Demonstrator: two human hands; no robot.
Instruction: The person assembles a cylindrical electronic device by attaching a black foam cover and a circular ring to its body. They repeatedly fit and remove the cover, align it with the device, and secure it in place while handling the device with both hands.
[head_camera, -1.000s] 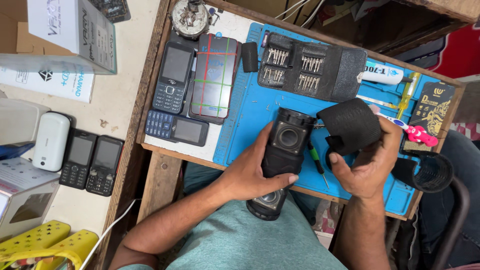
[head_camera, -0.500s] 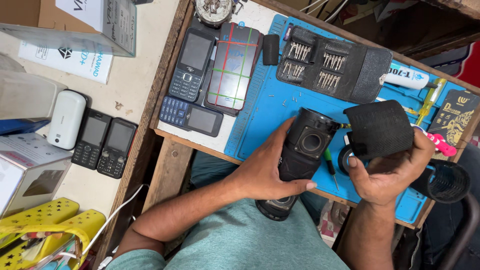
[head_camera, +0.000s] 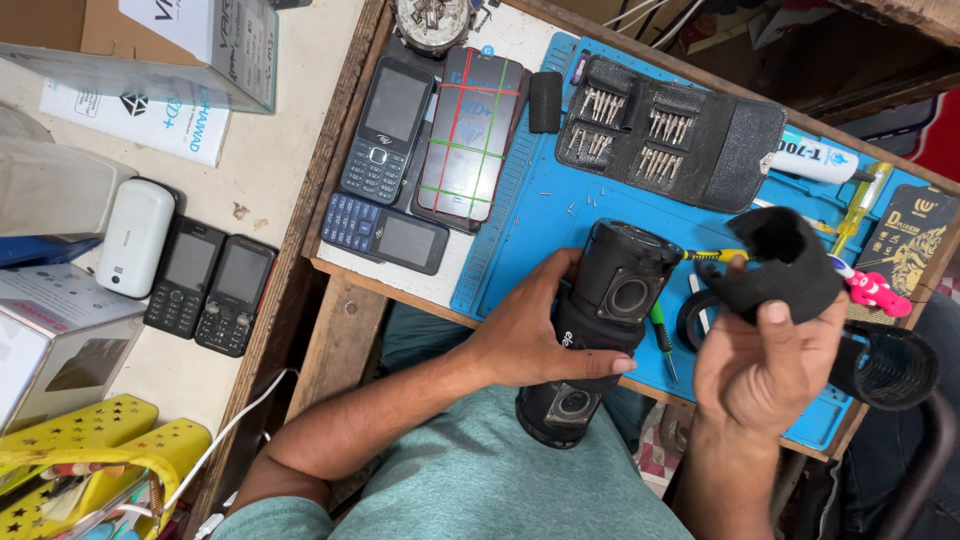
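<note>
Currently the black cylindrical speaker with exposed round driver ports (head_camera: 600, 330) lies tilted across the near edge of the bench, its lower end overhanging toward the person's lap. The left hand (head_camera: 530, 340) wraps its side, fingers closed round the body and thumb pressed along the lower flank; this grip steadies the housing so that its open face points upward for inspection. The right hand (head_camera: 765, 375) is raised just right of the speaker, thumb and fingers pinching a piece of black fabric grille cover (head_camera: 785, 265), held clear of the housing so the ports remain unobstructed.

Directly under both grips lies the blue silicone work mat (head_camera: 540, 225), which keeps small parts from rolling. Between the two hands, a green-handled screwdriver (head_camera: 660, 330) and a roll of black tape (head_camera: 700, 315) rest on the mat within easy reach. Beyond the hands, an open black bit case (head_camera: 670, 130) presents its bits. Further left, several keypad phones (head_camera: 385, 130) sit parked away from the working zone.
</note>
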